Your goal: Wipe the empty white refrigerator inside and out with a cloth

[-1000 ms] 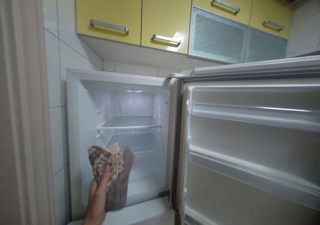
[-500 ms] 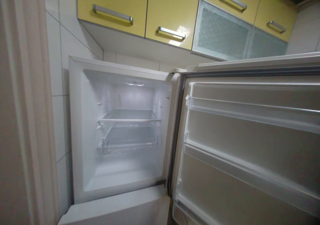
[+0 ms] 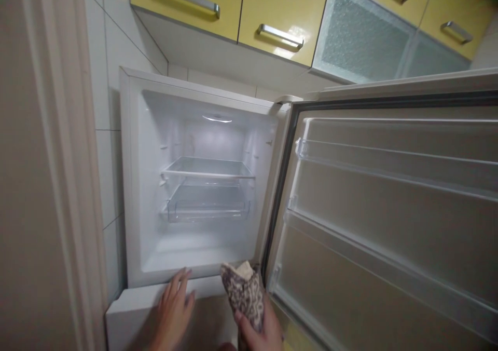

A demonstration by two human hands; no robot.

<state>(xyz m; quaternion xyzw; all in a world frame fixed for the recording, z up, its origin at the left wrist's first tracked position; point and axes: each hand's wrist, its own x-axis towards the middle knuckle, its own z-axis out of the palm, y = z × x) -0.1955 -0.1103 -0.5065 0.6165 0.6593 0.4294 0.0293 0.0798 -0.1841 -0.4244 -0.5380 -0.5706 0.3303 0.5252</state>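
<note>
My right hand [image 3: 264, 327] grips a folded cloth [image 3: 245, 295] with a dark and pale swirl pattern, held upright in front of the fridge's lower right corner. My left hand [image 3: 175, 307] is open, fingers stretched forward, its tips at the front bottom edge of the open compartment, over the top of the lower door [image 3: 132, 301]. Whether the fingertips touch the edge, I cannot tell. Before both hands is the lit fridge compartment [image 3: 182, 255], holding a glass shelf [image 3: 210, 166] and a clear drawer [image 3: 208, 211] beneath it.
The fridge door [image 3: 389, 226] stands wide open to the right, with clear door racks [image 3: 389, 159] across it. Yellow cabinets [image 3: 284, 8] with metal handles hang above. At the left are a tiled wall [image 3: 111, 174] and a pale door frame [image 3: 66, 159].
Both hands have come into view from below, the right one with the patterned cloth. The view has tilted down, so the fridge sits slightly higher and further right.
</note>
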